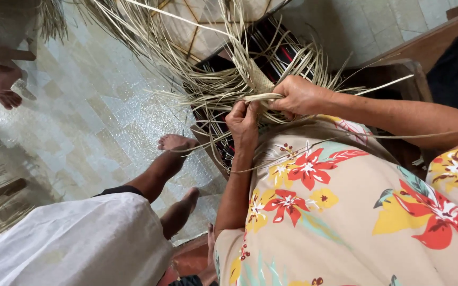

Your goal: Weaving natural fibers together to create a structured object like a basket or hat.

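Straw strips point(263, 97), pale and flat, are being gathered into a bundle just above the person's lap, where a partly woven straw piece point(258, 79) is fanning its loose ends out in all directions. The left hand point(243, 121) is pinching the near end of the strips between thumb and curled fingers, knuckles turned up toward the camera. The right hand point(299, 95) is closing around the same strips just beside it, fingers pressed together over them, so that the two hands are almost touching. Under the weaving a dark cloth with red and white stripes point(274, 50) is showing through. A floral dress point(345, 212) in beige, red and yellow is filling the lower right. To the left, another person in a white garment point(70, 243) is stretching bare feet point(176, 143) over the pale tiled floor point(91, 116).
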